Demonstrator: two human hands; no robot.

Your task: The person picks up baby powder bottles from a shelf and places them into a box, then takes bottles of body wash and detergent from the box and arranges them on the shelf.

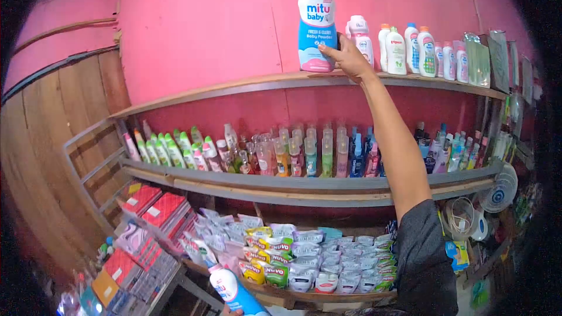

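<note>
My right hand (349, 57) reaches up to the top shelf and grips a blue and white baby powder bottle (317, 26) with a pink cap, its thumb across the front. The bottle is upright, its base right at the shelf's front edge. Low in the view, a second baby powder bottle (229, 289) of the same kind leans to the left. Fingertips of my left hand (232, 311) show against its side at the bottom edge; the rest of that hand is out of view. Just behind my right hand stand pink and white bottles (363, 44).
The top shelf (246, 86) also bears several lotion bottles (396, 52) to the right. Spray bottles (326, 155) and green-capped bottles (170, 151) line the middle shelf. Below lie many soap pouches (301, 266). Stacked notebooks (158, 210) stand at left, a fan (500, 187) at right.
</note>
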